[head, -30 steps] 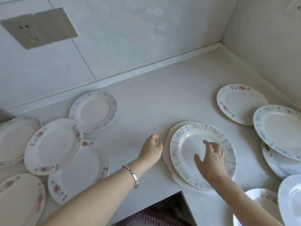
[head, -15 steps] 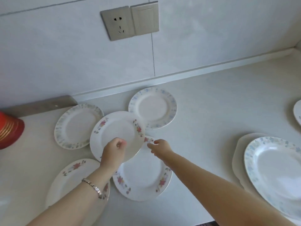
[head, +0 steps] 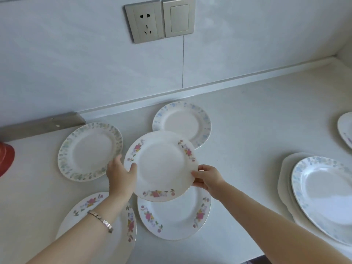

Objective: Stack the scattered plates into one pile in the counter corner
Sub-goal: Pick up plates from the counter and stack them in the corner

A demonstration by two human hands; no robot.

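Over the bench you hold the rose plate above other plates: left hand grips its left rim, right hand pinches its right rim. Pile sits well off to your right, toward the corner; right hand is nearer, so carry rightward.

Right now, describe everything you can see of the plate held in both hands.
The held plate is round, white and glossy, looks like ceramic, with three sprays of pink flowers on its rim. It faces up, roughly level. The left hand grips its left edge, thumb on the rim; the right hand pinches its right edge. It overlaps a matching flowered plate in front and a blue-rimmed plate behind; whether it touches them is unclear.
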